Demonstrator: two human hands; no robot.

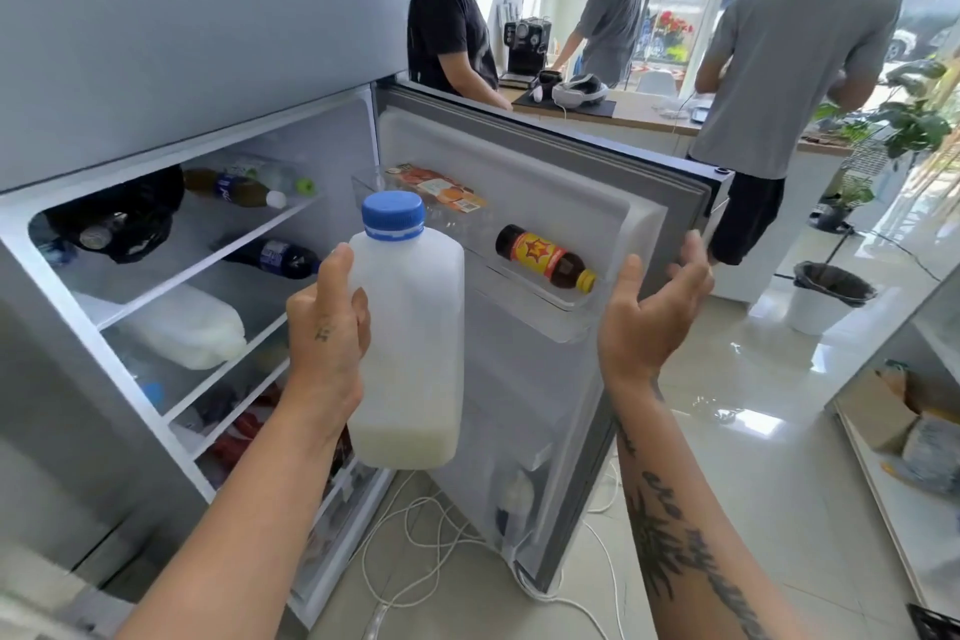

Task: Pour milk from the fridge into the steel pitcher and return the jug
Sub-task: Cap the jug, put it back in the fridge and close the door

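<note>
My left hand (pixel 324 327) grips a translucent milk jug (pixel 408 343) with a blue cap, upright, in front of the open fridge (pixel 171 244). Only a shallow layer of milk shows at the jug's bottom. My right hand (pixel 649 307) is spread open at the outer edge of the fridge door (pixel 571 203), fingers curled toward that edge and holding nothing. A second milk jug (pixel 189 327) lies on its side on a middle shelf. The steel pitcher is not in view.
Dark soda bottles lie on the shelves, and a brown bottle (pixel 545 257) rests in the door rack. White cables (pixel 415 551) trail on the floor under the door. Three people stand at a counter (pixel 649 117) behind it. A bin (pixel 828 294) stands at right.
</note>
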